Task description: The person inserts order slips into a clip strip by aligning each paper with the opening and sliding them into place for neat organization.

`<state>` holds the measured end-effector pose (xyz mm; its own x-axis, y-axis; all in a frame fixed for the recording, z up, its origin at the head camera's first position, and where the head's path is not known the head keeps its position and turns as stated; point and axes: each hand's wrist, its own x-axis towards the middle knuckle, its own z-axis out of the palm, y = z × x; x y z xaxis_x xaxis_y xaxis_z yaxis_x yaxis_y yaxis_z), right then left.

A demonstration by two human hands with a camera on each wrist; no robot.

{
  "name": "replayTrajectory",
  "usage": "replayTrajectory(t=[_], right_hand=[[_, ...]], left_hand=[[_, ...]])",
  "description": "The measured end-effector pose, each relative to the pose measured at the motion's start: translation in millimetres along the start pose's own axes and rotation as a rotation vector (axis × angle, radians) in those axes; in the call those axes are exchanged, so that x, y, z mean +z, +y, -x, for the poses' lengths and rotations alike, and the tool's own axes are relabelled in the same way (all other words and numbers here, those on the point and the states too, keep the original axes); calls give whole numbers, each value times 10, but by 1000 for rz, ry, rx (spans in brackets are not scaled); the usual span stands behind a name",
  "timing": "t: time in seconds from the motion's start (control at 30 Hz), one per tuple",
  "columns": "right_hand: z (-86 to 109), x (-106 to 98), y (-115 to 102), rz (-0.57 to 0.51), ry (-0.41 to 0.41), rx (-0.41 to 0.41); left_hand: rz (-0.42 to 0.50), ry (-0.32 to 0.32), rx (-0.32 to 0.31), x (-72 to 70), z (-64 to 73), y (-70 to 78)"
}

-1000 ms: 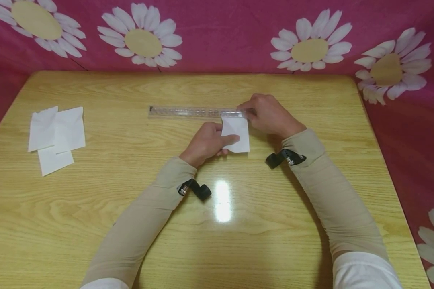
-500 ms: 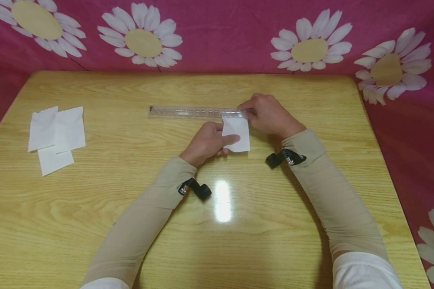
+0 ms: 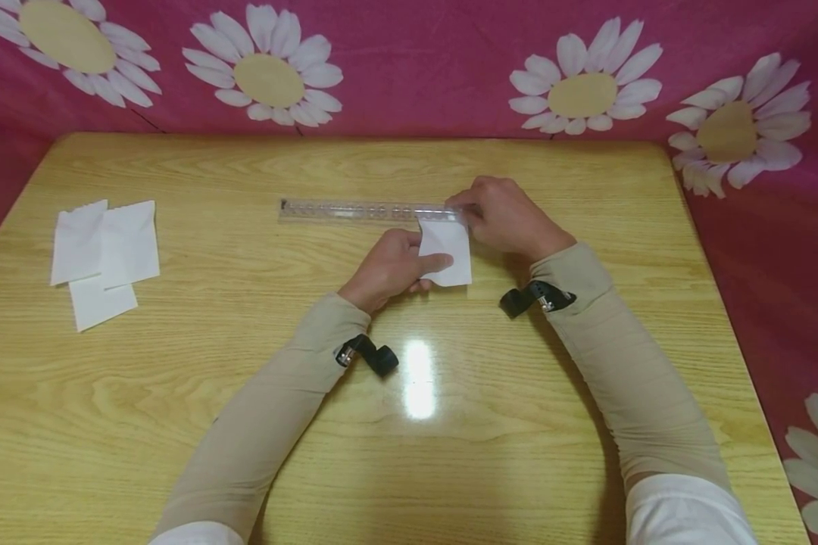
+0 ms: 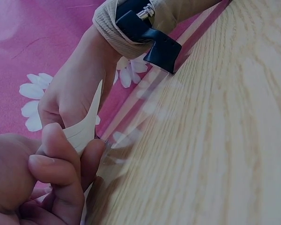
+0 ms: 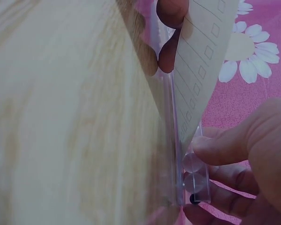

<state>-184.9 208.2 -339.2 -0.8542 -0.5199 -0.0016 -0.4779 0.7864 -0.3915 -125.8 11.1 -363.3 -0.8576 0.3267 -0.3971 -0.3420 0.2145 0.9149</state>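
In the head view my left hand (image 3: 398, 265) pinches a small white paper sheet (image 3: 455, 257), thumb on top and fingers beneath. The right wrist view shows ruled lines and small boxes on one face of this sheet (image 5: 201, 61). Its far edge meets a long clear plastic strip (image 3: 354, 211), which has a row of round shapes along it and a black dot at each end that shows. My right hand (image 3: 507, 216) grips the strip's right end, thumb at the paper's edge. In the left wrist view the sheet (image 4: 86, 129) curves up between both hands.
Several overlapping white paper sheets (image 3: 129, 246) lie at the left of the wooden table (image 3: 245, 174). A pink flowered cloth (image 3: 423, 68) hangs behind the table and down its right side. A black wrist camera (image 3: 382, 362) sticks out from each sleeve.
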Motion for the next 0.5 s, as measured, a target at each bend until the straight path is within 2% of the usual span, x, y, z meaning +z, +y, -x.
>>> replayTrajectory(t=[0.5], right_hand=[[13,-10,5,-6,5,-10]], left_hand=[[-11,-5,-16,9,-8,12]])
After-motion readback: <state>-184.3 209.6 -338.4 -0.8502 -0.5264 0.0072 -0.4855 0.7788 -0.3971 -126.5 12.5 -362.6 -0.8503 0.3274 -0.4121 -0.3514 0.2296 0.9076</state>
